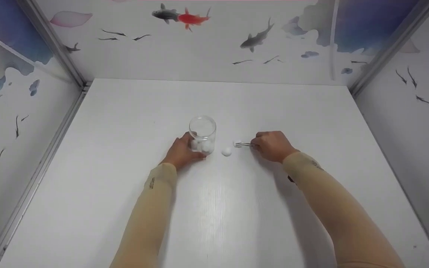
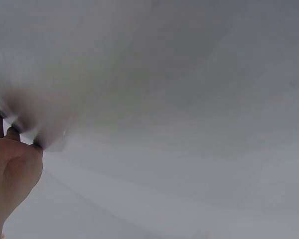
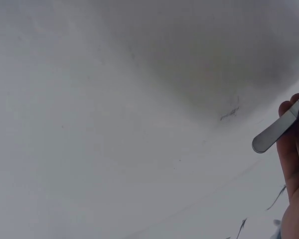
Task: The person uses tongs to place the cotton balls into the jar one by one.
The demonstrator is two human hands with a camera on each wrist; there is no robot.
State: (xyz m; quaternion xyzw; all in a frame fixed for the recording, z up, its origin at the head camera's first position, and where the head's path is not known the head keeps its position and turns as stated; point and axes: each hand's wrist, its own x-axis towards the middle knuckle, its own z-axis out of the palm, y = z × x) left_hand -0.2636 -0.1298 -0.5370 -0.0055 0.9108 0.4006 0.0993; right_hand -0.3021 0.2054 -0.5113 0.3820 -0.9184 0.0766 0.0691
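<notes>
In the head view my left hand [image 1: 181, 152] grips a clear open-topped jar [image 1: 202, 126] low on its side, thumb in front and fingers behind. White cotton balls [image 1: 204, 146] lie in the bottom of that jar. My right hand [image 1: 275, 146] holds metal tweezers [image 1: 245, 144], their tips pointing left at a small white cotton ball [image 1: 237, 143]. Another cotton ball [image 1: 226, 152] sits on the table between jar and tweezers. The right wrist view shows the flat rounded end of the tweezers [image 3: 275, 134] sticking out beside my fingers. Only part of my left hand [image 2: 14, 169] appears in the left wrist view.
A white table [image 1: 214, 216] lies under both hands. Panels printed with fish, such as the back panel [image 1: 214, 56], enclose it at the back, left and right, with metal posts at the corners.
</notes>
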